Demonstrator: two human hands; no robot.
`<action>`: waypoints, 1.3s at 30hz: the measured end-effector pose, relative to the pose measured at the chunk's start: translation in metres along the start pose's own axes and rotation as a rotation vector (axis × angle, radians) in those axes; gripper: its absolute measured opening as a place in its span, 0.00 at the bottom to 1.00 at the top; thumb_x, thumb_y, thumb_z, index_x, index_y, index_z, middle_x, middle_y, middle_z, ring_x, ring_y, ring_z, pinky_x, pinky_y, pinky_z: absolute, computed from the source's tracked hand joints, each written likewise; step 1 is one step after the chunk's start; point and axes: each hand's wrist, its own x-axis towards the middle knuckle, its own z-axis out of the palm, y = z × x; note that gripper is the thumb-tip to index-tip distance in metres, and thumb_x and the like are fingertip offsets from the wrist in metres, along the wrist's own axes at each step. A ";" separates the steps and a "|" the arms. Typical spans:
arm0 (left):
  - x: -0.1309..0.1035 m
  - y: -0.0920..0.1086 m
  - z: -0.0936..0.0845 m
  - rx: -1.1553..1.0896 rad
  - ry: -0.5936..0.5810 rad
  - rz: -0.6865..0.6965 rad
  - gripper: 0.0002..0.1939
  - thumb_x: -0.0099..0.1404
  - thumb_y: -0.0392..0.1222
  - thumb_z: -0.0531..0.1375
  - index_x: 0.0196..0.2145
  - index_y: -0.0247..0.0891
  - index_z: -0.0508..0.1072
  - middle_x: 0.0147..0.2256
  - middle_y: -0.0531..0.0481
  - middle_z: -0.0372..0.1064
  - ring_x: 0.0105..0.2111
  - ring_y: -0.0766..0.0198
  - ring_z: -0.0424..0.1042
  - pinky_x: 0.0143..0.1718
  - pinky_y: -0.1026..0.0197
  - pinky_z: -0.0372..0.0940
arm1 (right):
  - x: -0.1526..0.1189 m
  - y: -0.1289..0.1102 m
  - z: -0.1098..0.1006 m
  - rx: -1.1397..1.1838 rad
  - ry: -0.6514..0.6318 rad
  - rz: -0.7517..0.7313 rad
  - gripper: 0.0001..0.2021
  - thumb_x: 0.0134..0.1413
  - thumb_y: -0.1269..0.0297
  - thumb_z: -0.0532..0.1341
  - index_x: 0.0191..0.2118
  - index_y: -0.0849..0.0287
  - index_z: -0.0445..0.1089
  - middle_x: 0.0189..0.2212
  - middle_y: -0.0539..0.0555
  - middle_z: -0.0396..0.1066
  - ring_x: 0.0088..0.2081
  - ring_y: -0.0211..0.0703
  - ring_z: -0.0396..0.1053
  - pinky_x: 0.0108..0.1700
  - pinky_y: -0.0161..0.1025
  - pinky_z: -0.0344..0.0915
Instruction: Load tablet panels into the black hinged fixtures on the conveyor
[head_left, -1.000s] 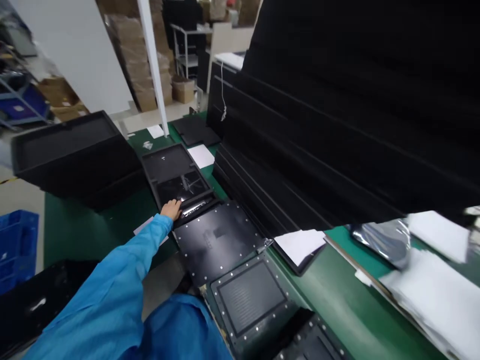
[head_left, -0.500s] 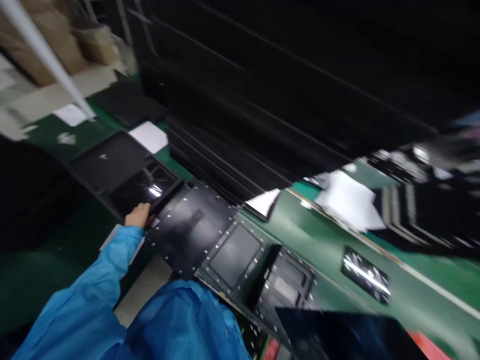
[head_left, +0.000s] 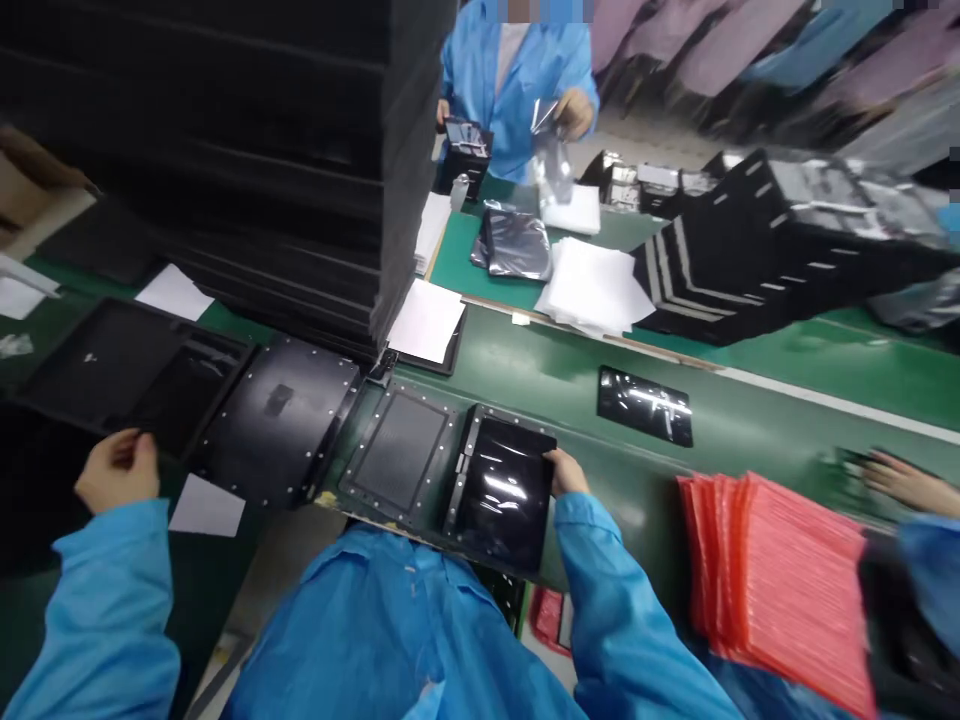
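My right hand (head_left: 568, 472) grips the right edge of a glossy black screen panel (head_left: 499, 515). The panel lies over the open half of a black fixture with pale studs (head_left: 456, 480). Beside it is another studded plate with a grey rectangular inset (head_left: 396, 450). My left hand (head_left: 120, 472), fingers curled in, is at the front edge of a black tray (head_left: 97, 365); whether anything is between its fingertips is hidden. In the tray's right part sits a dark glossy piece (head_left: 187, 385). A closed studded black fixture (head_left: 281, 420) stands right of the tray.
A tall stack of black trays (head_left: 300, 200) rises behind the fixtures. Another glossy panel (head_left: 645, 405) lies on the green bench (head_left: 510, 350). Red bubble bags (head_left: 795, 580) are piled at right, near a co-worker's hand (head_left: 907, 482). Opposite, a person (head_left: 510, 90) handles a clear bag.
The view has swung right. My left hand has shifted from the tray's glossy piece to its front edge. My right hand has come into view with the panel at the fixture.
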 end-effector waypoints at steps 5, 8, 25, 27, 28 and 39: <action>-0.124 0.066 -0.046 -0.054 0.001 0.394 0.09 0.62 0.46 0.55 0.30 0.41 0.72 0.27 0.51 0.71 0.28 0.58 0.72 0.33 0.55 0.69 | 0.011 0.029 0.006 0.107 -0.107 -0.035 0.19 0.34 0.51 0.58 0.34 0.56 0.69 0.29 0.54 0.74 0.35 0.52 0.72 0.41 0.49 0.68; -0.179 0.099 -0.027 -0.114 -0.373 0.605 0.11 0.64 0.42 0.53 0.30 0.40 0.74 0.28 0.48 0.74 0.30 0.61 0.73 0.36 0.58 0.69 | 0.006 0.033 -0.003 0.068 -0.067 -0.085 0.22 0.35 0.49 0.61 0.38 0.57 0.70 0.36 0.58 0.73 0.43 0.57 0.69 0.49 0.55 0.63; -0.318 0.145 0.139 -0.031 -1.415 0.605 0.38 0.64 0.48 0.52 0.65 0.29 0.40 0.65 0.31 0.40 0.66 0.51 0.36 0.63 0.37 0.32 | -0.145 0.154 -0.011 -0.234 0.106 -0.166 0.29 0.50 0.43 0.54 0.51 0.60 0.67 0.51 0.63 0.66 0.54 0.55 0.63 0.56 0.54 0.60; -0.315 0.153 0.139 -0.018 -1.339 0.589 0.40 0.63 0.47 0.54 0.65 0.31 0.40 0.65 0.33 0.38 0.66 0.50 0.34 0.63 0.38 0.34 | -0.132 0.153 -0.017 -0.215 0.050 -0.235 0.31 0.49 0.45 0.56 0.55 0.59 0.63 0.56 0.63 0.61 0.59 0.56 0.58 0.59 0.55 0.56; -0.311 0.164 0.143 -0.004 -1.295 0.588 0.41 0.61 0.48 0.56 0.65 0.32 0.40 0.66 0.33 0.37 0.66 0.49 0.33 0.63 0.38 0.34 | -0.119 0.148 -0.019 -0.212 0.010 -0.281 0.33 0.49 0.46 0.57 0.58 0.59 0.60 0.58 0.63 0.58 0.60 0.56 0.55 0.60 0.55 0.54; -0.263 0.299 0.220 0.002 -1.122 0.377 0.20 0.70 0.43 0.44 0.58 0.47 0.56 0.61 0.50 0.55 0.65 0.59 0.44 0.63 0.37 0.36 | 0.043 0.042 -0.010 -0.112 -0.109 -0.410 0.22 0.55 0.47 0.51 0.47 0.56 0.67 0.45 0.58 0.71 0.48 0.51 0.65 0.53 0.51 0.60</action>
